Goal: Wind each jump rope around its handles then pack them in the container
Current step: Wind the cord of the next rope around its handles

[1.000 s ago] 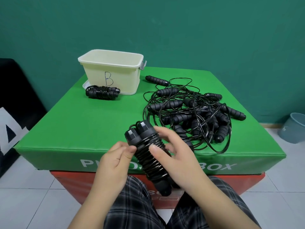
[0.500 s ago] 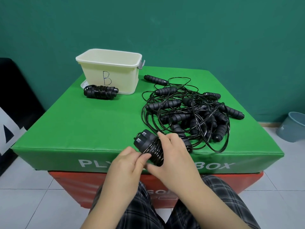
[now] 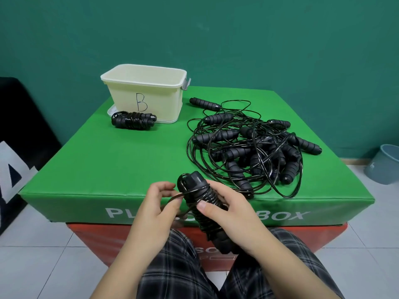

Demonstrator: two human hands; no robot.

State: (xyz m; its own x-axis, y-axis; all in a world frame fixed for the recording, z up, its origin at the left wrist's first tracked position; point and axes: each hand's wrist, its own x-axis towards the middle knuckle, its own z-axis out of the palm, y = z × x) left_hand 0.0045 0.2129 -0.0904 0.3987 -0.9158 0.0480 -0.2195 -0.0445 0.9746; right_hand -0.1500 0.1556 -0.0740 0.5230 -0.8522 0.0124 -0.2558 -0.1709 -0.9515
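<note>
My right hand (image 3: 234,214) grips a black jump rope bundle (image 3: 199,197), its cord coiled round the paired handles, at the near edge of the green box. My left hand (image 3: 156,201) pinches a loose loop of that cord just left of the bundle. A finished wound rope (image 3: 132,120) lies in front of the cream container marked B (image 3: 144,91) at the back left. A tangled pile of several unwound jump ropes (image 3: 252,147) lies on the right half of the box.
The green padded box (image 3: 103,160) sits on a red base. A grey-blue bin (image 3: 386,164) stands on the tiled floor at the far right. A dark object leans at the far left. My plaid-trousered legs are below the hands.
The bundle has tilted back to a more upright slant in my right hand. My left hand now pulls a loose loop of cord out to the left.
</note>
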